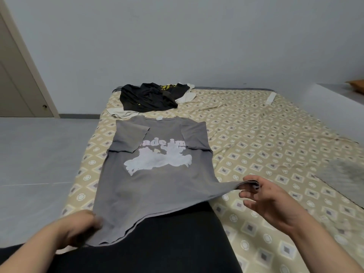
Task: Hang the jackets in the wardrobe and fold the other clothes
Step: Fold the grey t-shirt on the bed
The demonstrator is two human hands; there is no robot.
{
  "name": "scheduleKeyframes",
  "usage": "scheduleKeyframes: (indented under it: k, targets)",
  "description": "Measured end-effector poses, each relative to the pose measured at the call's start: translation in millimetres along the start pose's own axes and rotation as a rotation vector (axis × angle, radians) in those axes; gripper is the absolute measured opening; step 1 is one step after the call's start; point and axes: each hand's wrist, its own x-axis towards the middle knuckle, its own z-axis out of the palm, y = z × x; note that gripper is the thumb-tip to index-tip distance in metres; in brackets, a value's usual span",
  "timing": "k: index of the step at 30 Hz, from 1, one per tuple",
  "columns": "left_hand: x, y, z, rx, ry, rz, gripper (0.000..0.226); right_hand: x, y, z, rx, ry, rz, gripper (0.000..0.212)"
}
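Both hands hold the near hem of the grey short-sleeved T-shirt (155,186) with a white print. My left hand (82,227) grips the near-left corner, though blur hides the finger detail. My right hand (264,196) pinches the near-right corner between thumb and forefinger, with the other fingers loose. The T-shirt lies print-up on the bed (256,134) with its beige diamond-patterned sheet. Its collar is at the far end, both sleeves are turned inward, and the hem overhangs black fabric (167,243) at the near edge. A heap of black and cream garments (147,99) sits beyond the collar.

Step in hand, by my judgement: fold hem to collar.
1. Equalise tension at both corners; the right corner looks stretched.
2. Lift both corners level and carry them far together, side edges parallel.
3. Lay the hem at the collar, short of the heap.
4. Release, then smooth outward.
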Motion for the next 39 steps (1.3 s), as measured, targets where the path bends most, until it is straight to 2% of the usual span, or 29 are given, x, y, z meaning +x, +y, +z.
scheduleKeyframes:
  k: [4,7,8,10,11,13,16,19,20,22,25,29,30,33,39]
  targets:
    - [-8,14,-35,-0.511,0.258,0.211,0.028,16,4,5,-0.159,0.202,-0.087,0.023]
    - [-22,20,-56,-1.049,0.215,0.384,0.027,32,9,5,-0.190,0.322,-0.130,0.016]
    - [-27,20,-61,-1.189,0.173,0.418,0.035,38,10,6,-0.218,0.356,-0.148,0.015]
    - [-25,12,-69,-1.326,0.121,0.461,0.082,49,13,10,-0.328,0.416,-0.196,0.015]
    - [-24,10,-71,-1.330,0.107,0.482,0.087,55,15,12,-0.402,0.442,-0.223,0.016]
    - [-27,17,-68,-1.228,0.098,0.527,0.067,69,17,15,-0.515,0.485,-0.241,0.018]
    - [-25,31,-61,-0.963,0.255,0.531,0.050,92,16,18,-0.547,0.538,-0.223,0.020]
    - [-17,45,-65,-0.925,0.332,0.542,0.017,116,10,18,-0.532,0.589,-0.228,0.021]
    - [-12,48,-69,-0.940,0.356,0.538,0.012,125,6,18,-0.540,0.610,-0.239,0.021]
    - [-1,56,-81,-0.915,0.386,0.517,0.012,144,-2,17,-0.557,0.643,-0.252,0.022]
    - [14,73,-95,-0.865,0.378,0.487,0.030,175,-16,20,-0.583,0.662,-0.265,0.025]
    - [48,105,-113,-0.834,0.449,0.443,0.011,217,-35,25,-0.678,0.689,-0.326,0.026]
    - [60,113,-118,-0.833,0.477,0.431,0.013,229,-38,24,-0.710,0.706,-0.334,0.027]
    - [99,136,-132,-0.837,0.509,0.396,0.022,275,-44,15,-0.790,0.742,-0.282,0.030]
    - [184,194,-151,-0.796,0.560,0.380,0.026,374,-59,0,-1.001,0.810,-0.169,0.032]
